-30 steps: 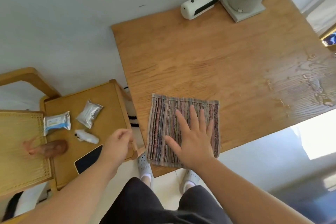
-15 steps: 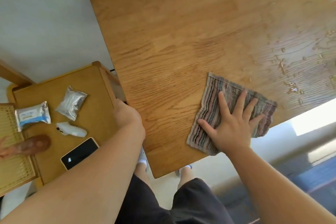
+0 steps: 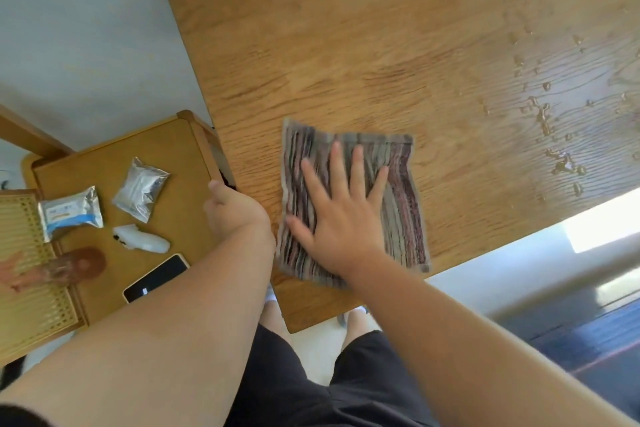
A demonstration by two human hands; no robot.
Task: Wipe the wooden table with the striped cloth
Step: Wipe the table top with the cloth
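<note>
Cloth laid flat on desk near front-left corner. Right hand pressed on cloth, palm down, fingers spread wide, nothing gripped. Left hand curled at desk's left edge; grip cannot be told. Water drops seen toward right edge.

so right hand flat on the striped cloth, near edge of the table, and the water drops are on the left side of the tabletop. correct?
One thing is off: the water drops sit on the right side of the wooden table, not the left, as the head view shows. The rest holds: the right hand lies flat, fingers spread, on the striped cloth near the table's near edge.
</note>
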